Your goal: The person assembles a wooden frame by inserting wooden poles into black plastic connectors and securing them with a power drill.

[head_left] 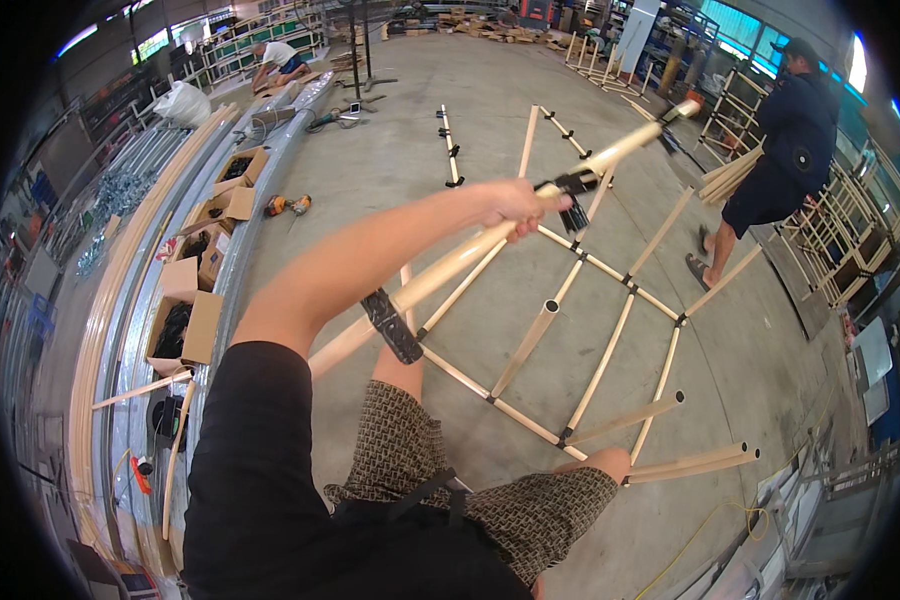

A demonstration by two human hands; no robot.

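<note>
My left hand (pixel 518 206) is closed round a long cream pipe (pixel 450 258), which slants across in front of me from lower left to upper right. Black connectors are fixed along this pipe: one (pixel 392 326) near its lower part, another (pixel 575 190) just beyond my fingers, and a blurred one toward the far end. Beneath it on the floor lies a frame (pixel 523 415) of cream pipes joined by black connectors, with several pipes standing up from it. My right hand is out of the picture.
Open cardboard boxes (pixel 202 322) of black parts sit on long wrapped metal bars to the left, beside a power drill (pixel 288 206). A jointed pipe (pixel 450 150) lies ahead. One person (pixel 795 130) stands at right near pipe racks; another (pixel 278 62) crouches far left.
</note>
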